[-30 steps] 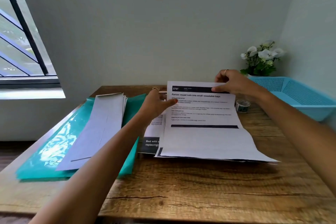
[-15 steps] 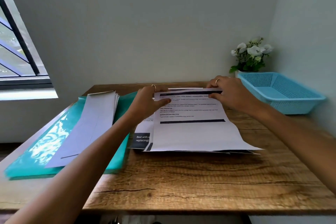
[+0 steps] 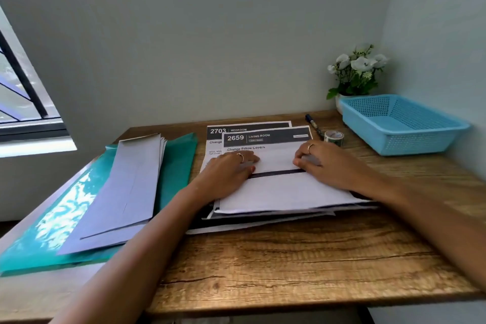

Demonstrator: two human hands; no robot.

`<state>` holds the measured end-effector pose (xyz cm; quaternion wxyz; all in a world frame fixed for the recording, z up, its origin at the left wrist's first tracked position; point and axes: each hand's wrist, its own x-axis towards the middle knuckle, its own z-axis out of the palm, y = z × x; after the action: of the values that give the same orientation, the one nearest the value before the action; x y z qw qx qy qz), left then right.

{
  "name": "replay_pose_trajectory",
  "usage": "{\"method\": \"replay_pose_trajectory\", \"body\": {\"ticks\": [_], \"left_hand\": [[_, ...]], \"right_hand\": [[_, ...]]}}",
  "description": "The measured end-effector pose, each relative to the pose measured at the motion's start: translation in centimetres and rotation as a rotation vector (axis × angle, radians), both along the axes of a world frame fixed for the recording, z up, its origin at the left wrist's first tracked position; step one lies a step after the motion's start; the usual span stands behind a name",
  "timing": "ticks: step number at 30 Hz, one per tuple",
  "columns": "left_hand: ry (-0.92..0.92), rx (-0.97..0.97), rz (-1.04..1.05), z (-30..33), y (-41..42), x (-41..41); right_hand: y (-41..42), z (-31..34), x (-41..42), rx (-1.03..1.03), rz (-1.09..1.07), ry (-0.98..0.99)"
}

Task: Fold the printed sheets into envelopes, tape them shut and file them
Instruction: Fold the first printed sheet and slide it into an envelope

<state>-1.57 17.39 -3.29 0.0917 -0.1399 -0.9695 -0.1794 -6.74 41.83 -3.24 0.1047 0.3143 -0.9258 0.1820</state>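
Both hands down flat on the paper. Left hand [image 3: 228, 175] pressing with straight fingers, a ring showing on one; right hand [image 3: 332, 163] pressing the same way, also ringed — neither clenched, neither gripping, just palms and fingers bearing on the sheet. Under them, a white printed sheet folded over on itself [image 3: 284, 187], blank side up, a dark band running across between the two hands. Long axis lying left to right across the table, folded edge at the far side, near edge toward the person. Resting on top of a loose stack of printed white sheets [image 3: 265, 137], whose dark headers poke out beyond the fold: "2659 LIVING ROOM" and, behind it, "2703 BEDROOM". Stack sitting mid-table, slightly fanned at the near edge.

To the left, a pile of long pale folded paper envelopes [image 3: 126, 187], long axis running away from the person and leaning right, lying on a glossy teal plastic folder [image 3: 52, 231]. Beyond the right hand, a small roll of patterned tape [image 3: 333, 137], and just behind it a dark marker pen [image 3: 312, 123]. Far right — a light blue perforated plastic basket [image 3: 399, 134], with a small pot of white flowers [image 3: 355, 73] in the corner behind it.

Brown grained wooden table [image 3: 289, 265] throughout, plain pale walls, barred window [image 3: 23, 102] at left.
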Motion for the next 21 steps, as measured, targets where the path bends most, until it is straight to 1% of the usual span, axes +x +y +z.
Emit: {"method": "replay_pose_trajectory", "body": {"ticks": [3,6,8,10,12,16,21], "left_hand": [[-0.038,-0.070,-0.066,-0.4,0.1,0.0],[-0.064,-0.117,-0.062,-0.6,0.3,-0.1],[-0.082,-0.162,-0.064,-0.5,0.4,-0.1],[-0.093,-0.208,-0.072,-0.5,0.4,-0.1],[-0.098,-0.222,-0.068,-0.5,0.5,0.1],[-0.112,-0.135,-0.043,-0.4,0.5,0.1],[-0.091,0.036,0.039,-0.1,-0.1,0.1]], "right_hand": [[-0.4,0.0,-0.2,0.035,-0.006,-0.021],[-1.6,-0.2,0.3,0.059,0.074,-0.130],[-2.6,-0.4,0.7,0.170,0.129,-0.162],[-3.2,-0.8,0.7,0.266,0.143,-0.152],[-3.2,-0.9,0.8,0.273,0.118,-0.154],[-2.3,-0.9,0.7,0.195,0.058,-0.190],[0.2,0.4,-0.3,0.107,-0.050,-0.241]]}}
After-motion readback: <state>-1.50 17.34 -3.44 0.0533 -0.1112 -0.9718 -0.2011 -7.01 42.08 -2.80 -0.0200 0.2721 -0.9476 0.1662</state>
